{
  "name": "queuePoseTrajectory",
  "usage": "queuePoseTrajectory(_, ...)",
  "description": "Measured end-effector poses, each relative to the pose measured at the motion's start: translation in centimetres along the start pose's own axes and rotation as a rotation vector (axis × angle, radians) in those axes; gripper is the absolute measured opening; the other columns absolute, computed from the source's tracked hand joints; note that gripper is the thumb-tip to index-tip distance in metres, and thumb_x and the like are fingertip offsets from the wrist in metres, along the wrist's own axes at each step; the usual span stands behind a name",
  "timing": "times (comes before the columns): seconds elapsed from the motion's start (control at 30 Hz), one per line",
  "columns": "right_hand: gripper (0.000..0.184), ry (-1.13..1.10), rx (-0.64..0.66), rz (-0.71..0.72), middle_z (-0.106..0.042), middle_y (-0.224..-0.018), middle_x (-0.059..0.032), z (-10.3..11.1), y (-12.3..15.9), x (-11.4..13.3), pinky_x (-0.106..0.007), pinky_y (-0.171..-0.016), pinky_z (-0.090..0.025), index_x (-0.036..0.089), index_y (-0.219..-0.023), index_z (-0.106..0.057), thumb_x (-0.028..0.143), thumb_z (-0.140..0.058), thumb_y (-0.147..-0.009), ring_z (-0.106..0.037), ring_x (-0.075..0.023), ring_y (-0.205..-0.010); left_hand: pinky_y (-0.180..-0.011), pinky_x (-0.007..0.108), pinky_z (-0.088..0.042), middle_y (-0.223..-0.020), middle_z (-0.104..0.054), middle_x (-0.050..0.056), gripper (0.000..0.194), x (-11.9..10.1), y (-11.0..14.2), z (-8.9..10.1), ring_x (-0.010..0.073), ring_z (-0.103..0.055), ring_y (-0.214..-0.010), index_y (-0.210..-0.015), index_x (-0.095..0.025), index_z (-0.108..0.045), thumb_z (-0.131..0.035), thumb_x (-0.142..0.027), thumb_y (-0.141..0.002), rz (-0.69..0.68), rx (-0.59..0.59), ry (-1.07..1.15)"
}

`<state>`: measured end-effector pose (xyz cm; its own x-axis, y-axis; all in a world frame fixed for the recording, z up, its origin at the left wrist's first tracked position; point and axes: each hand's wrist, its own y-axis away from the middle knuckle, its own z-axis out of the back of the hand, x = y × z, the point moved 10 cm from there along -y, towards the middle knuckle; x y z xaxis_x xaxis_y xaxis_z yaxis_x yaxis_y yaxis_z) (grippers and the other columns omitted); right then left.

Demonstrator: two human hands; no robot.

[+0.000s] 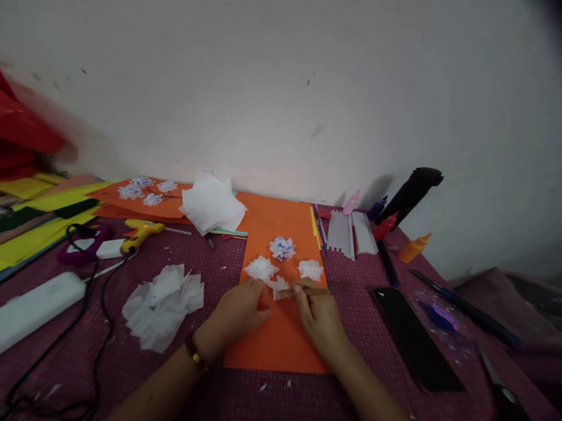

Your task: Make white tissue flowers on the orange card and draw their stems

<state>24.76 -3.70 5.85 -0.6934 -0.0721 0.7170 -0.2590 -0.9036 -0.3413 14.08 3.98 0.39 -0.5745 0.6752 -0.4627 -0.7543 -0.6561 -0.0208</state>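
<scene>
An orange sheet of paper (290, 338) lies before me with several tissue paper flowers on it. One flower with blue-tinted edges (282, 248) sits at the top; a white flower (261, 269) is at left and another white flower (311, 270) at right. My left hand (237, 311) rests on the sheet's left side, fingers stretched toward a small lower white flower (280, 288), thumb apart. From the right, my right hand (319, 313) is closed in a pinch beside that lower flower. What it pinches looks thin and is mostly hidden by the fingers.
At left are a loose tissue pile (165, 305), a yellow glue gun (141, 233), a white power strip (33, 311) and black cables. White squares (213, 202) lie behind. To the right are a black phone (415, 339), scissors (502, 387), an orange bottle (414, 248) and a blue-handled cutter (475, 312).
</scene>
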Motion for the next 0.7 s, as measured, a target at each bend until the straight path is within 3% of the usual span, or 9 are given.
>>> queuePoseTrajectory(0.17,0.035,-0.296,-0.190,-0.188,-0.055,-0.058,-0.0002,2.0,0.1,-3.6,-0.024,-0.049,-0.036,0.019,-0.069,-0.053,0.042,-0.038,-0.090,-0.049,-0.0139,-0.050,-0.060,0.029,-0.034,-0.083,-0.061,0.007,0.013,-0.2,-0.1,0.5,0.0221,-0.056,-0.072,-0.082,-0.019,-0.050,-0.053,-0.028,-0.074,-0.007,-0.008,-0.005)
queuePoseTrajectory(0.33,0.036,-0.601,-0.234,-0.413,-0.053,-0.053,0.0028,0.7,0.7,-7.9,-0.022,-0.042,-0.032,0.016,-0.074,-0.059,0.052,-0.055,-0.079,-0.044,-0.0105,-0.043,-0.064,0.029,-0.038,-0.089,-0.063,0.010,0.013,-1.9,1.5,1.9,0.0222,-0.058,-0.079,-0.086,-0.018,-0.055,-0.049,-0.022,-0.075,-0.036,-0.021,-0.032)
queuePoseTrajectory(0.5,0.030,-0.862,-0.231,-0.521,-0.058,-0.056,0.0029,-0.9,0.9,-10.1,-0.020,-0.039,-0.034,0.017,-0.077,-0.060,0.046,-0.064,-0.073,-0.046,-0.0091,-0.043,-0.071,0.029,-0.040,-0.090,-0.064,0.009,0.016,-3.4,5.5,2.8,0.0211,-0.058,-0.082,-0.088,-0.021,-0.059,-0.046,-0.016,-0.079,-0.132,0.046,-0.099)
queuePoseTrajectory(0.6,0.029,-0.901,-0.226,-0.543,-0.058,-0.056,0.0024,-1.2,0.9,-10.6,-0.020,-0.038,-0.034,0.017,-0.077,-0.061,0.045,-0.066,-0.072,-0.047,-0.0091,-0.043,-0.072,0.029,-0.041,-0.084,-0.064,0.007,0.017,-0.8,7.6,4.2,0.0199,-0.057,-0.078,-0.083,-0.021,-0.061,-0.044,-0.016,-0.083,-0.067,0.077,-0.189)
queuePoseTrajectory(0.7,0.031,-0.870,-0.229,-0.547,-0.059,-0.057,0.0023,-1.1,1.0,-10.7,-0.019,-0.038,-0.034,0.017,-0.078,-0.062,0.047,-0.065,-0.073,-0.046,-0.0085,-0.042,-0.073,0.032,-0.041,-0.085,-0.062,0.009,0.022,3.9,8.2,7.4,0.0219,-0.056,-0.080,-0.083,-0.016,-0.061,-0.039,-0.016,-0.086,0.116,-0.032,-0.292)
